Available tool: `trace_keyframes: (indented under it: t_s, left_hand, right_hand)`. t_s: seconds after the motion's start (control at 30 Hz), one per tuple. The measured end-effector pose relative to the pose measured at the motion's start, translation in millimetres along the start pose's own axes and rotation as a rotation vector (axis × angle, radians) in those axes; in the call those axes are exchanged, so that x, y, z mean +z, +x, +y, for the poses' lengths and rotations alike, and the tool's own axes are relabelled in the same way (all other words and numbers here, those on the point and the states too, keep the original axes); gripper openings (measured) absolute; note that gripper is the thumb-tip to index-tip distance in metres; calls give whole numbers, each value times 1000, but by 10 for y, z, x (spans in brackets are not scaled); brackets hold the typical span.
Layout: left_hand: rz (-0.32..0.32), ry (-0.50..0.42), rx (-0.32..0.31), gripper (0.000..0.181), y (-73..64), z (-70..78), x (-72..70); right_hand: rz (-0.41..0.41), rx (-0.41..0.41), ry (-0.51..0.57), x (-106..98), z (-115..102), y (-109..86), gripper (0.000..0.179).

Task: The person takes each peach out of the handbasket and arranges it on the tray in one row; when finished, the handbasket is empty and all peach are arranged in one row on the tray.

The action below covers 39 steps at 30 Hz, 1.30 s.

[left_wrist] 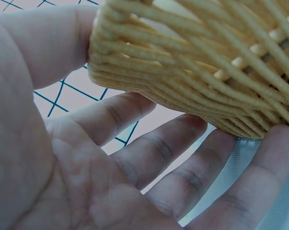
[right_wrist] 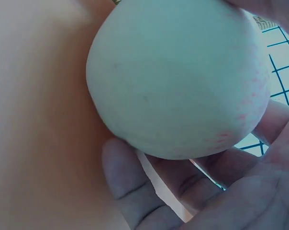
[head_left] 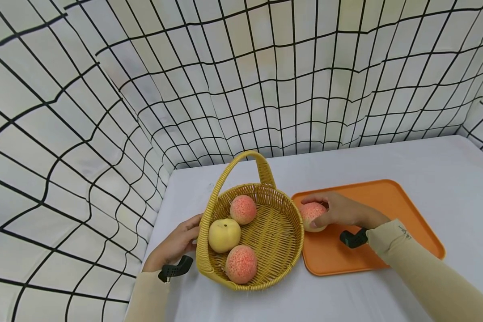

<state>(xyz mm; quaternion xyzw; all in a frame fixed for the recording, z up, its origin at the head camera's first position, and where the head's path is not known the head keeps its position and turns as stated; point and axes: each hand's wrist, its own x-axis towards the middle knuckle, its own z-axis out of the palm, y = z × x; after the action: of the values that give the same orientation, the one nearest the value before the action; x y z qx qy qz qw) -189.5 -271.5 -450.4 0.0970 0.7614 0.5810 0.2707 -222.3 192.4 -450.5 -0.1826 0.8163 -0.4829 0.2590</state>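
Note:
A yellow wicker basket (head_left: 271, 232) with a tall arched handle (head_left: 215, 201) stands on the table. Inside lie two pink-speckled peaches, the rear peach (head_left: 243, 209) and the front peach (head_left: 241, 264), with a pale yellow fruit (head_left: 224, 235) between them. My left hand (head_left: 179, 243) is at the basket's left side; in the left wrist view its fairly straight fingers (left_wrist: 159, 148) touch the woven wall low down. With thumb and fingers, my right hand (head_left: 338, 210) grips another peach (head_left: 311, 217) at the left end of the orange tray (head_left: 370, 250). This peach's pale side (right_wrist: 178, 76) faces the right wrist camera.
The tray lies close against the basket's right side on a white-covered table (head_left: 434, 165). White curtains with a black grid (head_left: 265, 89) enclose the back and left. Dark wrist devices are worn on both wrists, such as the right device (head_left: 353, 238).

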Motion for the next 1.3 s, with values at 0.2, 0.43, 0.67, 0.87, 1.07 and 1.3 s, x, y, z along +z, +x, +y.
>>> trace_keyframes:
  t_s: [0.2,0.43,0.67,0.87,1.07,1.3]
  left_hand:
    - [-3,-2,-2,60,3,1,-7]
    - [2,-4,-10,60,9,5,0]
    - [0,-4,-5,59,8,-8,-3]
    - [-1,-7,2,59,6,-14,-8]
    - [-11,-11,11,59,5,-22,-13]
    - [-11,-10,10,59,3,-25,-15]
  right_hand:
    - [15,35,4,-3,10,2,75]
    - [35,72,-9,-21,1,-7,76]
    - [36,52,-12,-18,2,-14,77]
    - [40,44,-13,-15,-2,-15,77]
    - [30,47,27,-23,-9,-33,75]
    - [31,39,19,-12,-2,-33,76]
